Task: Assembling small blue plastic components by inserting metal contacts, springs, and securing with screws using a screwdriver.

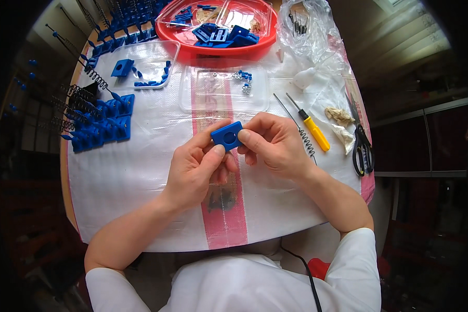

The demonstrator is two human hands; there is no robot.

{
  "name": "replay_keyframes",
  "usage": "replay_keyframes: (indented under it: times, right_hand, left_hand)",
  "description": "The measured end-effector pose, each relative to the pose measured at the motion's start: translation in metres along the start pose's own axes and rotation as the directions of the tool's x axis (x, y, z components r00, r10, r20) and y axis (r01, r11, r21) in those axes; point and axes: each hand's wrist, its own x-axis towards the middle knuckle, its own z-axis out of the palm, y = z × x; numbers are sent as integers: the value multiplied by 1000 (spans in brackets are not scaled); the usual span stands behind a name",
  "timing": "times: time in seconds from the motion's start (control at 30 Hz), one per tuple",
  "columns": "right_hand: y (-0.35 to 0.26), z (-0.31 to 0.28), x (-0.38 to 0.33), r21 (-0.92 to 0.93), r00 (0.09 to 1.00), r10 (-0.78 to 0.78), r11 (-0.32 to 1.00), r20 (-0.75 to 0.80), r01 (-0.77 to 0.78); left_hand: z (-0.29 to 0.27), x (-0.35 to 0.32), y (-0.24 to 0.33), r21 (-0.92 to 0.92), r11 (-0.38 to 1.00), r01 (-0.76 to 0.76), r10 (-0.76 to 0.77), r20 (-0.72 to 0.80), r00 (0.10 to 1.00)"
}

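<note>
Both hands hold one blue plastic rectangular piece (219, 137) with a round hole, raised over the middle of the table. My left hand (195, 165) pinches its left side, thumb at the lower edge. At its right end, my right hand (273, 143) grips it between thumb and fingers. Just right of my right hand lie a coiled black spring (307, 143) with a long straight end and a yellow-handled screwdriver (317, 133). Beyond the hands, a clear plastic tray (192, 96) holds small white rings and blue bits.
At left stand several blue blocks (101, 125) with springs. A clear container (174, 49) of blue parts and a red tray (213, 51) of blue pieces are farther back. Black scissors (362, 151), crumpled plastic (317, 31) and springs (298, 25) lie right. A striped sheet (140, 223) covers the table.
</note>
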Motion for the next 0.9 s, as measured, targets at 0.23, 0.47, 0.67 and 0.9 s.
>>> replay_keyframes:
  times: [0.23,0.47,0.67,0.9]
  right_hand:
    - [0,3,-1,-29,999,-32,999,4,33]
    - [3,1,-1,-14,999,-30,999,12,30]
    - [1,1,-1,9,1000,-17,1000,19,17]
    - [0,1,-1,0,1000,-12,1000,13,12]
  left_hand:
    - [0,-1,2,19,1000,16,-16,-28,999]
    - [0,1,-1,-21,1000,10,-11,-64,998]
    - [-1,1,-1,-16,1000,13,-14,-50,999]
    - [-1,0,0,-38,999,22,-23,-31,999]
